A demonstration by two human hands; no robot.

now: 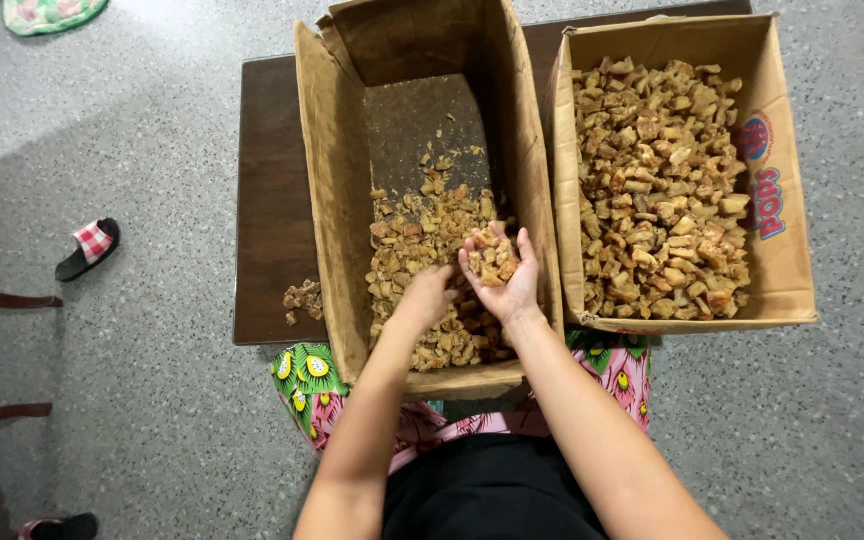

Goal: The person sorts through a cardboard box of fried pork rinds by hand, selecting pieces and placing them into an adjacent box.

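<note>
Brown, crumbly fried pieces (422, 240) heaped in the near end of an open cardboard box (332, 200) on a dark counter (267, 200). Right hand (500, 275) turned palm up, fingers (525, 248) cupped loosely around a small handful (492, 258), not clamped. Left hand (424, 298) palm down in the heap just beside those fingers, its fingertips buried among the pieces, so cannot tell how far curled. Beyond the right fingers, past the box wall, a second box (782, 270) nearly full of larger chunks (657, 190). Left of the left fingers, outside the box, a small loose pile (302, 298) on the counter. Best done, by the look of it, with the cupped palm kept level and low over the heap, so crumbs drop back inside, and with a light touch, since such pieces likely break under pressure.
</note>
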